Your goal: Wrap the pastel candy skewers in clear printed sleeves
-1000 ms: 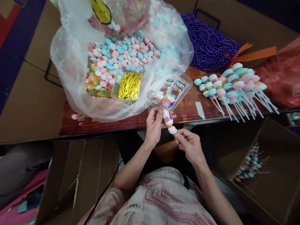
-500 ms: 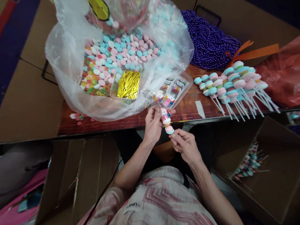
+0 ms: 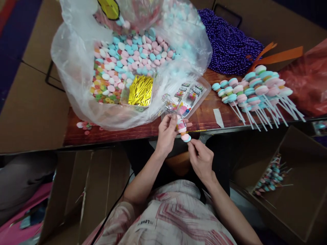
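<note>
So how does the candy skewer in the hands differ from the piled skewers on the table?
The held skewer is partly inside a clear printed wrapper; the piled skewers look bare. The held skewer is pinched between left hand and right hand; the piled skewers lie on the table. Both show pink and pale blue.

Head view: looking forward, down at table [image 3: 205, 114].

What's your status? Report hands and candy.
Left hand gripping wrapper. Right hand pinching bottom of candy. Wrapper around candy's upper part. Tray just beyond left hand.
</note>
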`<state>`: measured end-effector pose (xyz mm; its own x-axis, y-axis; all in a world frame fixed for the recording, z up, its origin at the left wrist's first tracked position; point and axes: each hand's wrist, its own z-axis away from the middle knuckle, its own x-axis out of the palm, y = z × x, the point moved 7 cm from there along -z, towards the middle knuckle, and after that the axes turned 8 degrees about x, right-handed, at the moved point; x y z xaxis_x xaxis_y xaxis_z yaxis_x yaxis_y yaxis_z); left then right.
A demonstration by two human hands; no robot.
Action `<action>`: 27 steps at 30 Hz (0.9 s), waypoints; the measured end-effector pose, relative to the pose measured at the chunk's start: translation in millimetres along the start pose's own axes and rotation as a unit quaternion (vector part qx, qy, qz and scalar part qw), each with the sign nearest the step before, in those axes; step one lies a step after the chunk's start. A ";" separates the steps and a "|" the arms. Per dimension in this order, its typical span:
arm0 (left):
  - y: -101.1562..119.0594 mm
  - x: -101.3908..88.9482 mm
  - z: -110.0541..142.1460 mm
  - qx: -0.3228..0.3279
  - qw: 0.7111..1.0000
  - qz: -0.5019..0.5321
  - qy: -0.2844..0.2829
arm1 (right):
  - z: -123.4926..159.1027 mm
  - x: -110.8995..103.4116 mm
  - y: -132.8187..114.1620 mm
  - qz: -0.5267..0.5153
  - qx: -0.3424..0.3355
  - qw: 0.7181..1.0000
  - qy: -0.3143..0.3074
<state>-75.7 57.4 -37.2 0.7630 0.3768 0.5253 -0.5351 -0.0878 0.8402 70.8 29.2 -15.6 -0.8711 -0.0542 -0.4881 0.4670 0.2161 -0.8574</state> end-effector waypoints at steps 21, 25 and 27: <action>-2.8 -0.7 4.1 0.004 1.000 0.020 0.008 | -3.0 4.3 -7.6 0.000 -0.043 0.999 0.003; 3.1 -2.2 1.5 0.016 0.999 0.029 0.009 | -3.0 2.5 -3.6 -0.033 -0.003 0.999 -0.007; 2.8 -0.3 2.2 0.014 1.000 0.023 -0.001 | -3.6 5.1 7.8 -0.095 0.083 0.991 -0.040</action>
<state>-76.6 55.0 -34.7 0.7382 0.3705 0.5637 -0.5592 -0.1311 0.8186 69.5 34.1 -24.2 -0.9339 -0.1575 -0.3209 0.3199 0.0322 -0.9469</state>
